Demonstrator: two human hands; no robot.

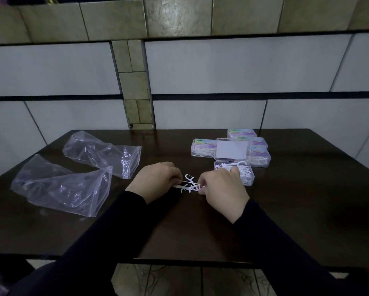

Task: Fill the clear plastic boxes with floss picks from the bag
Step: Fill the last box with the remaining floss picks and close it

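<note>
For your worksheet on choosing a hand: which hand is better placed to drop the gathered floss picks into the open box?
The right hand. It lies directly beside the open clear plastic box, while the left hand sits farther away, across the small cluster of white floss picks that both hands pinch.

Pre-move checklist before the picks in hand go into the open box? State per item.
1. Left hand grips floss picks: ok.
2. Right hand pinches the same bunch: ok.
3. Open box lid up, mouth unobstructed: ok.
4. Room left in open box: cannot tell.
5. Picks aligned in one direction: not ok, they splay.
6. Bags hold more picks: cannot tell.
</note>
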